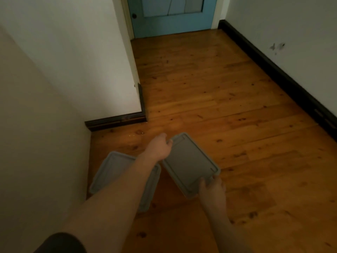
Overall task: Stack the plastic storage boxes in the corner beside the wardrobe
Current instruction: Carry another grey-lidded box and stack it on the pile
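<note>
Two grey lidded plastic storage boxes are low in the head view. One box (116, 167) rests on the wooden floor close to the pale panel on the left, partly hidden by my left forearm. The second box (189, 165) is to its right, turned at an angle. My left hand (160, 147) grips its far left corner, and my right hand (212, 187) holds its near right corner. Whether this box touches the floor is not clear.
A tall pale panel (36, 125) fills the left side. A white wall with a dark skirting board (116, 121) forms a corner behind the boxes. A blue door (173, 17) closes the far end, and wooden floor (237, 125) runs to the right wall.
</note>
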